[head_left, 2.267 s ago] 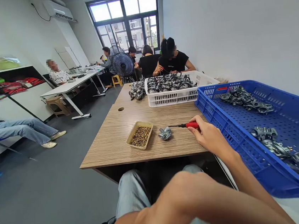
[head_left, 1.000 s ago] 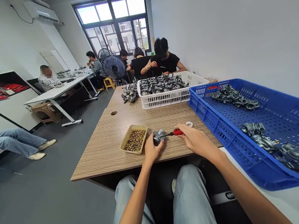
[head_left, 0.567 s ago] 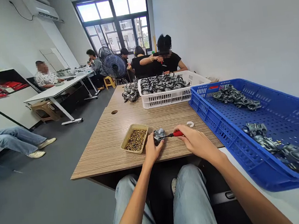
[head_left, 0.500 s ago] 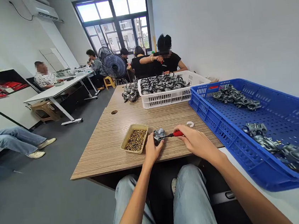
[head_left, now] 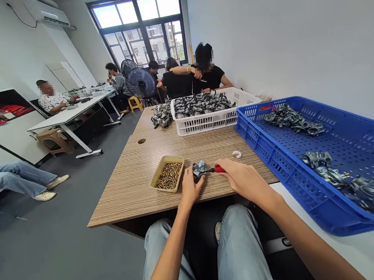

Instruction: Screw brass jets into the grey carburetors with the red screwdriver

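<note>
Closing inward since the earlier view: left hand gripping a die-cast carburetor body at 12 o'clock on the surface, right hand pinching a red-handled screwdriver against it; rigid, weighty casting, holding securely by its outer body.

Left side: you are bringing your left hand down from close to the camera and gripping the metal carburetor body, which was lying loose earlier.

Right side: you are moving your right hand in toward that part, and the tip of the red-handled screwdriver is now meeting it instead of standing apart.

Far end: the co-worker in the black T-shirt is raising both arms from the white basket up to head height.
</note>
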A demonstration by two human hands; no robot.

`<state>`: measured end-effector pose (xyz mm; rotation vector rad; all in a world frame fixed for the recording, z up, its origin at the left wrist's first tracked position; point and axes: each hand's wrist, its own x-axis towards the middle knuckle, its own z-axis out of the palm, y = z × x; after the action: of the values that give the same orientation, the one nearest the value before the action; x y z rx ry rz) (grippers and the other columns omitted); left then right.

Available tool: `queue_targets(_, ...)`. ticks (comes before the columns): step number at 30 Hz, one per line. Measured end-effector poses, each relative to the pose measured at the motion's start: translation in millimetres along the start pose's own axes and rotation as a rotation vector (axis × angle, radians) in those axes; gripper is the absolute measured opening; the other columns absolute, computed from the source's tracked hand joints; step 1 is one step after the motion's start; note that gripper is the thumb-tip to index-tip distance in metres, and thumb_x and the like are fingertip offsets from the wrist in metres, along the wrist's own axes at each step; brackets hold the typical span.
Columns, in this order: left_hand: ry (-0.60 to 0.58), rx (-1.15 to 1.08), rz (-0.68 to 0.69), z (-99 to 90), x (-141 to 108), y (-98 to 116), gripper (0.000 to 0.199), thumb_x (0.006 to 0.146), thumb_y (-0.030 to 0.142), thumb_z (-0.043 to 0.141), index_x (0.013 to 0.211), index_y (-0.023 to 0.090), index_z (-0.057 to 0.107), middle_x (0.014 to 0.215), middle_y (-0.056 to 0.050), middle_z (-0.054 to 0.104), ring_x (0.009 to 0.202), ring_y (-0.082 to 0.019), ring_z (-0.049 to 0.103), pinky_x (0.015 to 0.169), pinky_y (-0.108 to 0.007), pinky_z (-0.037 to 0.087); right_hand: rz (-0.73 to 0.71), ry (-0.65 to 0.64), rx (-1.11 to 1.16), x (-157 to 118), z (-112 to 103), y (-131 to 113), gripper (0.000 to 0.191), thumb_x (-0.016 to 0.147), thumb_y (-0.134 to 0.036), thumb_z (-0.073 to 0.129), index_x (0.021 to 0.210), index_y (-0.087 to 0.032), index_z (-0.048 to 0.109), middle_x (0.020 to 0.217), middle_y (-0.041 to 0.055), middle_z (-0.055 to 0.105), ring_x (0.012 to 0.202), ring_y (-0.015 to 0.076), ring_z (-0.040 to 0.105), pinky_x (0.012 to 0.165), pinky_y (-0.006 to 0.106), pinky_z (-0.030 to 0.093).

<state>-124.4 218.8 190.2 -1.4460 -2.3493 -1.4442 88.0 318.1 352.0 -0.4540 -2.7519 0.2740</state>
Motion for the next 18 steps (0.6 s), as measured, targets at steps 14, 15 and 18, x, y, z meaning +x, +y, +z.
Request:
queue_targets(14,-0.011,-0.036,0.032,-0.9,1.4,-0.2,0.053,0.097,0.038,0.065,0.146,0.021,0.051,0.133,-0.014,0.060,0.126,-0.031,0.061,0.112,-0.048,0.049,-0.081,-0.085,-0.029,-0.3,-5.0,-9.6,0.051,0.095,0.007,0.037,0.129,-0.026,0.057,0.116,0.0043,0.064,0.108,0.0195,0.062,0.082,0.028,0.048)
queue_targets(15,-0.014,-0.046,0.037,-1.0,1.5,-0.3,0.053,0.097,0.038,0.065,0.146,0.021,0.051,0.134,-0.014,0.060,0.127,-0.031,0.061,0.112,-0.048,0.049,-0.087,-0.092,-0.021,-0.2,-5.1,-9.5,0.053,0.094,0.007,0.036,0.130,-0.026,0.057,0.117,0.0045,0.064,0.109,0.0196,0.061,0.085,0.029,0.049)
queue_targets(18,-0.043,-0.072,0.046,-1.2,1.7,-1.0,0.052,0.097,0.035,0.065,0.145,0.021,0.052,0.134,-0.015,0.061,0.126,-0.030,0.061,0.112,-0.048,0.049,-0.101,-0.108,-0.010,-0.8,-4.6,-8.0,0.057,0.093,0.009,0.035,0.133,-0.025,0.056,0.118,0.0054,0.063,0.111,0.0201,0.061,0.091,0.031,0.050)
